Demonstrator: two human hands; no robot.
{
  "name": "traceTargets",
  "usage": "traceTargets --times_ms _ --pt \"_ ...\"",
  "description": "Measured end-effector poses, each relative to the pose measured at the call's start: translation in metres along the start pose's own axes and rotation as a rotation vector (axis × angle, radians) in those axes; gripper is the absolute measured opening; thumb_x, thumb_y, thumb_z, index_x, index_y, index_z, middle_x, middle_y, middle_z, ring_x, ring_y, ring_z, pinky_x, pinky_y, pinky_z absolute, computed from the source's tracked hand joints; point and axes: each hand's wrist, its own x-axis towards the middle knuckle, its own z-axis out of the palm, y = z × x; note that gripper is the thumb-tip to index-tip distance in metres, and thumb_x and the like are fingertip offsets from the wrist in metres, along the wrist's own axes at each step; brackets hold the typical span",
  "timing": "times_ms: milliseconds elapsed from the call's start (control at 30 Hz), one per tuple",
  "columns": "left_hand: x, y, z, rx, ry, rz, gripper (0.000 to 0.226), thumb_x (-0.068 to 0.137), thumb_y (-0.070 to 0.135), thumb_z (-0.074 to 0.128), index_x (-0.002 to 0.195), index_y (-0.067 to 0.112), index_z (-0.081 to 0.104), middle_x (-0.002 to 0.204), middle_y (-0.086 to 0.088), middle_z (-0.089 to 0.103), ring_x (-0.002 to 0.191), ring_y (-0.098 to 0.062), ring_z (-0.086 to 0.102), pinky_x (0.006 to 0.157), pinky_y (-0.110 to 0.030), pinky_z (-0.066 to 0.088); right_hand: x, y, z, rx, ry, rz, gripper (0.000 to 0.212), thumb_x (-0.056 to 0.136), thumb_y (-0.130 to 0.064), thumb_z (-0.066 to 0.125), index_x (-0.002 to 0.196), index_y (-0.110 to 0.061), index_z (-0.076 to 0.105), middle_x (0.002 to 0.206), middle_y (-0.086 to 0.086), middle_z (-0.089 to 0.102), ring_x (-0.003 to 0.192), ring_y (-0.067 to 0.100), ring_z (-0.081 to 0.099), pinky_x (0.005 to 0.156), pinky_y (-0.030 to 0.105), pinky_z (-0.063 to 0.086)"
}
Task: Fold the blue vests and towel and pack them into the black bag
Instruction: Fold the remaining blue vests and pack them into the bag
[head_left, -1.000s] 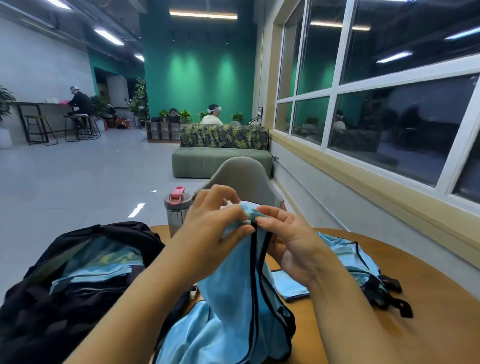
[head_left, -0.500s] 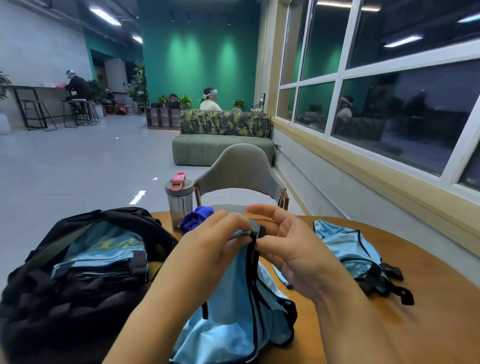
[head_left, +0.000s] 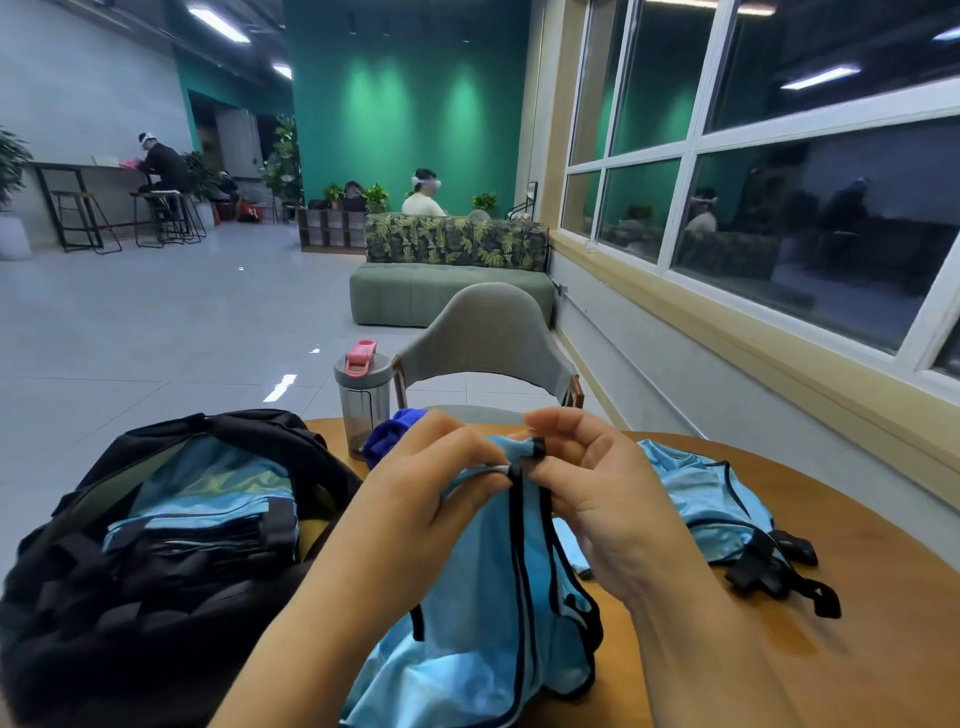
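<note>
Our left hand (head_left: 431, 483) and right hand (head_left: 602, 499) pinch the vest (head_left: 498, 582) top. They hide what may be a towel (head_left: 387, 436) by the bottle (head_left: 362, 395).

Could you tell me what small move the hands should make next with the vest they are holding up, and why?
Probably lower the vest flat onto the table to fold it: both the left hand and right hand pinch its shoulder straps together, and it hangs unfolded.
</note>
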Motion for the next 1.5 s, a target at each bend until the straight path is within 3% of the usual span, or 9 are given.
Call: traceTargets --times_ms 433,600,833,933,1067,1167,1233,1333,1500 --pt "0.003 0.006 0.003 -0.003 0.122 -0.077 0.022 0.081 0.031 0.064 0.079 0.037 0.043 0.08 0.021 0.051 0.075 0.006 0.05 0.068 -0.003 0.037 -0.004 -0.005 0.002 -0.038 -0.223 -0.035 0.039 0.087 0.018 0.046 0.097 -0.012 0.068 0.09 0.004 0.075 0.088 0.015 0.07 0.082 0.023 0.056" --pt "0.001 0.009 0.005 -0.033 0.149 -0.162 0.034 0.084 0.012 0.068 0.078 0.032 0.042 0.067 0.017 0.049 0.064 0.002 0.047 0.06 -0.005 0.037 -0.005 -0.005 0.0 -0.001 -0.285 -0.063 0.028 0.073 -0.004 0.07 0.1 -0.012 0.068 0.095 0.006 0.075 0.093 0.018 0.07 0.08 0.023 0.055" --pt "0.003 0.01 -0.011 -0.041 -0.115 -0.229 0.039 0.082 0.028 0.068 0.115 0.037 0.05 0.089 0.033 0.056 0.07 0.015 0.051 0.066 -0.005 0.037 -0.006 -0.007 -0.008 -0.062 -0.22 -0.115 0.018 0.075 -0.004 0.07 0.091 -0.013 0.069 0.085 0.002 0.074 0.082 0.012 0.07 0.07 0.018 0.053" --pt "0.003 0.003 -0.017 0.048 -0.209 -0.209 0.02 0.083 0.042 0.067 0.101 0.04 0.059 0.084 0.021 0.059 0.074 0.003 0.054 0.064 -0.011 0.038 -0.005 -0.007 -0.013 -0.111 -0.18 -0.143 0.024 0.081 0.003 0.066 0.081 -0.02 0.07 0.081 0.0 0.072 0.078 0.01 0.068 0.067 0.018 0.052" --pt "0.002 -0.009 -0.014 0.173 -0.162 -0.143 0.033 0.075 0.058 0.05 0.078 0.028 0.063 0.091 0.016 0.055 0.085 0.0 0.046 0.072 -0.01 0.036 0.0 -0.007 -0.018 -0.318 -0.088 -0.167 0.033 0.086 0.01 0.053 0.082 -0.021 0.064 0.084 0.005 0.07 0.079 0.013 0.064 0.07 0.024 0.053" --pt "0.006 -0.011 -0.012 0.196 -0.144 -0.143 0.017 0.082 0.04 0.067 0.076 0.024 0.062 0.096 0.016 0.054 0.085 0.001 0.046 0.072 -0.008 0.034 0.006 -0.014 -0.02 -0.61 -0.064 -0.235 0.033 0.083 0.005 0.052 0.084 -0.028 0.059 0.083 0.001 0.066 0.074 0.016 0.06 0.066 0.029 0.049" --pt "0.013 -0.007 -0.01 0.142 -0.135 -0.168 0.009 0.084 0.023 0.071 0.079 0.024 0.063 0.091 0.014 0.058 0.082 0.0 0.051 0.071 -0.011 0.038 0.011 -0.02 -0.017 -0.909 -0.083 -0.291 0.031 0.084 0.002 0.049 0.089 -0.028 0.054 0.079 -0.009 0.058 0.067 0.008 0.052 0.06 0.021 0.043" --pt "0.025 0.003 -0.008 0.091 -0.141 -0.18 0.021 0.087 0.02 0.067 0.08 0.037 0.056 0.078 0.015 0.058 0.082 0.001 0.052 0.071 -0.012 0.041 0.019 -0.032 -0.007 -1.242 -0.147 -0.344 0.033 0.087 0.004 0.042 0.094 -0.028 0.046 0.077 -0.015 0.041 0.072 0.008 0.043 0.06 0.023 0.034" --pt "0.042 0.01 -0.004 -0.044 -0.022 -0.208 0.02 0.087 0.018 0.066 0.081 0.036 0.057 0.08 0.017 0.06 0.081 0.0 0.056 0.069 -0.01 0.043 0.029 -0.046 -0.009 -1.179 -0.263 -0.289 0.021 0.093 -0.024 0.039 0.088 -0.018 0.058 0.084 -0.004 0.048 0.082 0.015 0.048 0.071 0.031 0.039"
